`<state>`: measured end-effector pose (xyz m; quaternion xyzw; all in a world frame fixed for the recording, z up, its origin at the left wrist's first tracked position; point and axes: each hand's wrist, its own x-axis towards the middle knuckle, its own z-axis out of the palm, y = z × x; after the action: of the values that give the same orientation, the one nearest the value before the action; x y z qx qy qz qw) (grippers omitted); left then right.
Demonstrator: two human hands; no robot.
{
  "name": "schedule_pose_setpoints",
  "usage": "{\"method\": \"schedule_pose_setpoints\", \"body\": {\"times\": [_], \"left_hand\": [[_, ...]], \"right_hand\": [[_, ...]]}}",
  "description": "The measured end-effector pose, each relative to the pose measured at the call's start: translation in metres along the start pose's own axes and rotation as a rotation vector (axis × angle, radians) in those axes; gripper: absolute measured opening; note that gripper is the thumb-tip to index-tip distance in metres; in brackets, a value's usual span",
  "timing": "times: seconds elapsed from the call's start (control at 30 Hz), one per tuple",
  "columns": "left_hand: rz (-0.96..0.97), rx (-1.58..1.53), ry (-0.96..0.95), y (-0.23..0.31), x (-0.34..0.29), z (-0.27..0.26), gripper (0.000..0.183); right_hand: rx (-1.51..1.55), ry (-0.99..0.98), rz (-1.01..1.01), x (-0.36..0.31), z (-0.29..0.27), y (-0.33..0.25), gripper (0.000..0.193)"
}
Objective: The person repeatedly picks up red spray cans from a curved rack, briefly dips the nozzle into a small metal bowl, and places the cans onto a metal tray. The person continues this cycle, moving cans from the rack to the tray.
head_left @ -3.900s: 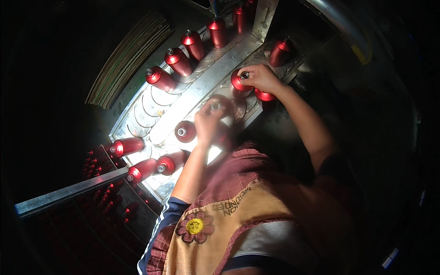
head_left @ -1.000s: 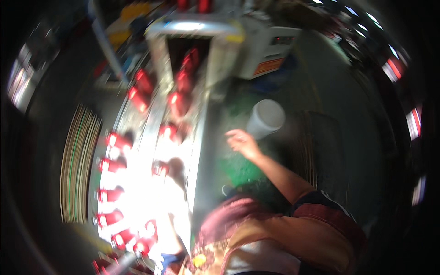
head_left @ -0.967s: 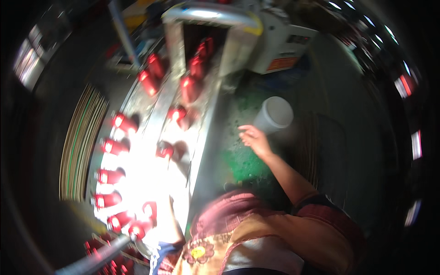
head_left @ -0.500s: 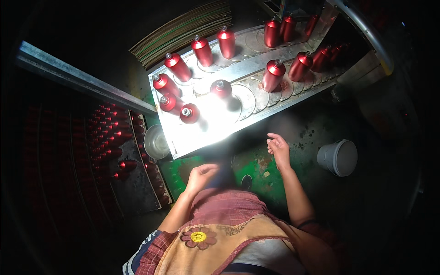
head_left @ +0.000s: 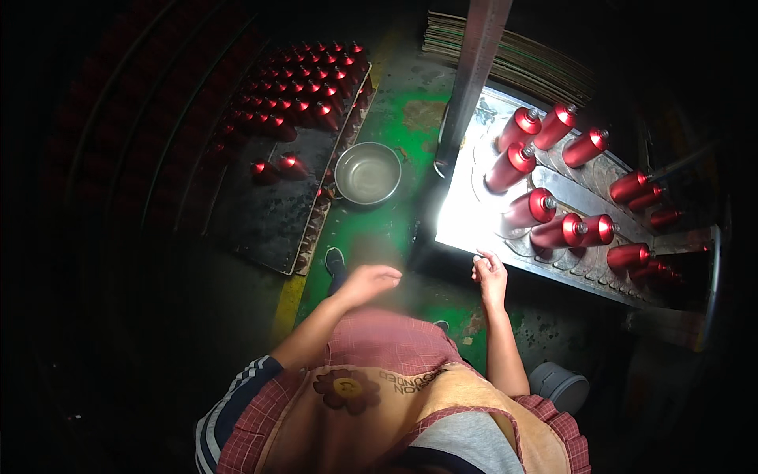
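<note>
My left hand (head_left: 369, 284) hovers in front of my apron, its fingers loosely stretched to the right and slightly smeared. Nothing shows in it. My right hand (head_left: 490, 278) is raised just off the near edge of a brightly lit conveyor (head_left: 458, 224), with loosely bent fingers and nothing visible between them. Shiny red metal bottles with narrow silvery necks stand on the conveyor's plates. Among them, a red bottle (head_left: 527, 210) and another red bottle (head_left: 556, 231) are closest to my right hand.
Many red bottles (head_left: 324, 115) stand in rows on a dark board (head_left: 264, 217) at left. A metal basin (head_left: 368, 146) lies between board and conveyor. A metal post (head_left: 474, 71) rises beside the conveyor. A lidded bucket (head_left: 562, 389) stands at lower right; stacked sheets (head_left: 521, 59) lie behind.
My view has swung left, so the conveyor now sits at the right and the board of bottles shows more fully. Both hands stay raised and without a bottle.
</note>
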<state>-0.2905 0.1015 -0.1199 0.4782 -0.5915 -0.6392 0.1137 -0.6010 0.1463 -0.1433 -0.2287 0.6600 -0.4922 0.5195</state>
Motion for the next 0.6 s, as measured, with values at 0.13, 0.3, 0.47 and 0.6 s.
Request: {"method": "schedule_pose_setpoints", "body": {"times": [0.13,0.3,0.47,0.6], "left_hand": [[-0.035,-0.122,0.112,-0.067,0.003,-0.134,0.029],[-0.163,-0.418,0.326,-0.110,-0.005,-0.314,0.025],[-0.100,-0.394,0.554,-0.136,-0.002,-0.455,0.023],[-0.225,-0.406,0.717,-0.163,0.001,-0.539,0.032]], "right_hand": [[-0.051,-0.100,0.004,0.031,0.142,0.001,0.024],[0.022,-0.304,0.037,0.055,0.304,-0.023,0.019],[-0.339,-0.347,0.013,0.106,0.415,-0.041,0.022],[-0.538,-0.505,-0.237,0.171,0.494,-0.045,0.031]]}}
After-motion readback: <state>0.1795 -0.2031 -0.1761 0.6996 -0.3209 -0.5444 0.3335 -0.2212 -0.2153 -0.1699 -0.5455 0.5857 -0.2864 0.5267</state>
